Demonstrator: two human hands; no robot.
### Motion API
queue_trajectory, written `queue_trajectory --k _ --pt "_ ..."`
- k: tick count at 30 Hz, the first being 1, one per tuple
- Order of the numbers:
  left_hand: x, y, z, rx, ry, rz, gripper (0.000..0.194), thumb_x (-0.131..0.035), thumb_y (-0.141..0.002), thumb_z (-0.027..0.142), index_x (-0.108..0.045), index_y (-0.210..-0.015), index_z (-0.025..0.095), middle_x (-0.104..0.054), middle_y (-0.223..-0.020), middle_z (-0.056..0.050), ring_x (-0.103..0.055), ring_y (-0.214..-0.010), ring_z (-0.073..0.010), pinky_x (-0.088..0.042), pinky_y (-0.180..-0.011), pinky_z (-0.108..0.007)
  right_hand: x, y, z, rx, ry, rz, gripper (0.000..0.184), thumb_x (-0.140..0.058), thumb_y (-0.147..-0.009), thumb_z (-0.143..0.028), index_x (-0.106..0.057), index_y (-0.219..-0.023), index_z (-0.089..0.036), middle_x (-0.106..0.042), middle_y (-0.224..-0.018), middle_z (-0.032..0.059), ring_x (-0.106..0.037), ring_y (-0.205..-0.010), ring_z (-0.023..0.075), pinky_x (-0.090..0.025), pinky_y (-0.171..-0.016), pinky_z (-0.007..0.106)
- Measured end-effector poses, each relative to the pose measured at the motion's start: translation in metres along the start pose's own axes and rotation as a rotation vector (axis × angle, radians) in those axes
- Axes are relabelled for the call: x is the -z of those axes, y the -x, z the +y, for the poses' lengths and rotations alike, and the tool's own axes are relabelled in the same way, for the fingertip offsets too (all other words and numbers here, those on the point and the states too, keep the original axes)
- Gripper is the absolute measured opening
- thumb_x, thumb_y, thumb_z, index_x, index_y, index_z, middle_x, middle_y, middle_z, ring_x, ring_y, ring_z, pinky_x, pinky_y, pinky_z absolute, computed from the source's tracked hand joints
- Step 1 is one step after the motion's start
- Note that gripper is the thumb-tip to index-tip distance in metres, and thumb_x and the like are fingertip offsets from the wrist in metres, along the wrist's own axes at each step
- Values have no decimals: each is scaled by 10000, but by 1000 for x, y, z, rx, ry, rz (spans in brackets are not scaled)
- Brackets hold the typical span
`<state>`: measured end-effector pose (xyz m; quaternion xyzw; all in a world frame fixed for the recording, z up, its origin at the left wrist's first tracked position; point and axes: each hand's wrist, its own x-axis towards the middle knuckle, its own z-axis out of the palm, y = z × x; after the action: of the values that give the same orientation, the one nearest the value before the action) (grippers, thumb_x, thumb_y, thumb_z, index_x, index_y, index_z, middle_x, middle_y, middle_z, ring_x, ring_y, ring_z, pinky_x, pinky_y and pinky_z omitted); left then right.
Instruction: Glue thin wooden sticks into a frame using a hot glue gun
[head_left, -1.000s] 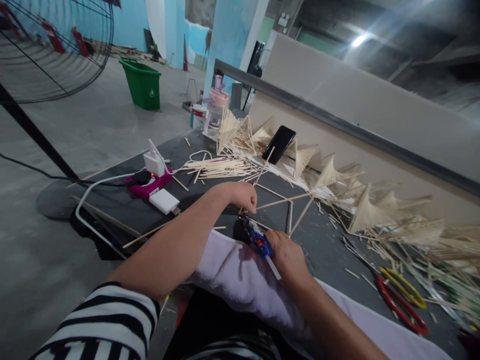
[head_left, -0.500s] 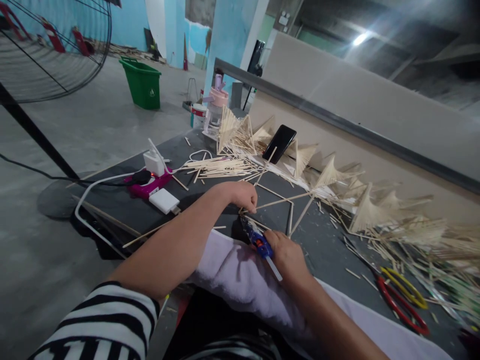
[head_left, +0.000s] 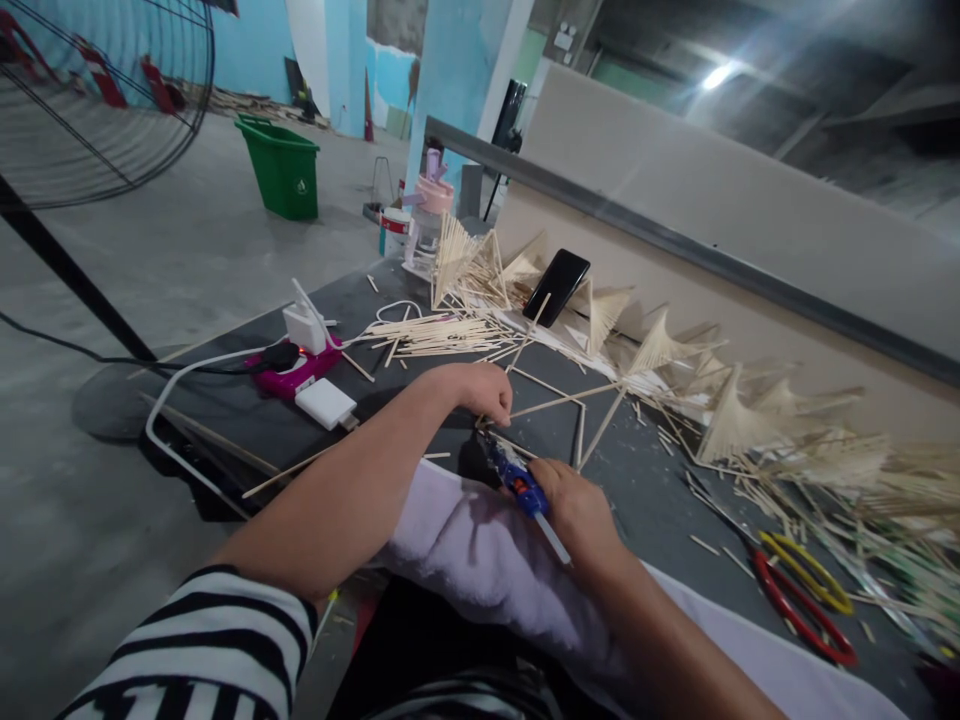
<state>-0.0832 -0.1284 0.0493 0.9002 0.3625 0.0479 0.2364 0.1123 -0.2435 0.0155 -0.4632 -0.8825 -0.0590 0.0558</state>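
Note:
My right hand [head_left: 574, 505] is wrapped round a blue hot glue gun [head_left: 521, 483], with a pale glue stick [head_left: 553, 540] poking out of its back end. The gun's nozzle points away from me, close beneath my left hand [head_left: 487, 393]. The left fingers are pinched at the end of a thin wooden stick [head_left: 566, 401]; the fingertips are partly hidden. That stick is among several joined into an angular frame [head_left: 580, 435] lying on the dark table [head_left: 645, 510]. A lilac towel [head_left: 480, 540] lies along the table's near edge, under my forearms.
Loose sticks [head_left: 450, 335] lie beyond my left arm, near a black phone [head_left: 556, 287] propped up. Fan-shaped stick models [head_left: 660, 345] line the back. Red-and-yellow-handled scissors [head_left: 802, 600] lie at right. A magenta power strip [head_left: 296, 372] with cables and a white charger [head_left: 326, 402] sits left.
The glue gun's back end has tilted slightly lower along with my right hand. My left hand stays in nearly the same place, and the view has shifted a little.

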Motion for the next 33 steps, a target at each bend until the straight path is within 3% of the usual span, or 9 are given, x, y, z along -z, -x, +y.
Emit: queue_trajectory --k 6,12,21,29,33 --pt "0 -1 0 6 4 8 225 -584 -647 321 -705 -717 145 -631 -593 7 -490 -536 -77 -321 -516 -178 0 9 15 -13 -72 -15 183 -444 -816 -340 -537 -851 -186 -607 -830 52 -555 -760 164 -367 -644 232" --pt "0 -2 1 9 3 -11 206 -578 -651 306 -700 -695 146 -628 -573 8 -499 -524 -77 -315 -497 -177 8 -2 7 7 -91 -43 263 -414 -824 -430 -535 -854 -198 -608 -836 42 -559 -769 166 -361 -633 236" --pt "1 -2 1 8 22 -3 188 -589 -640 311 -698 -679 164 -629 -565 17 -500 -522 -76 -310 -498 -178 18 -13 1 49 -16 -110 170 -432 -810 -323 -526 -870 -195 -604 -836 35 -547 -761 156 -337 -614 233" --pt "0 -3 -2 10 29 2 186 -604 -636 313 -705 -690 167 -628 -570 24 -489 -526 -70 -296 -492 -174 36 27 16 -46 -36 -190 124 -445 -784 -260 -529 -855 -200 -609 -809 55 -567 -718 158 -363 -603 230" --pt "2 -2 0 5 15 -15 204 -593 -646 323 -707 -706 164 -645 -601 14 -502 -542 -74 -306 -508 -177 38 45 21 -55 -59 -88 142 -498 -745 -283 -536 -866 -220 -605 -788 38 -565 -678 160 -367 -580 240"
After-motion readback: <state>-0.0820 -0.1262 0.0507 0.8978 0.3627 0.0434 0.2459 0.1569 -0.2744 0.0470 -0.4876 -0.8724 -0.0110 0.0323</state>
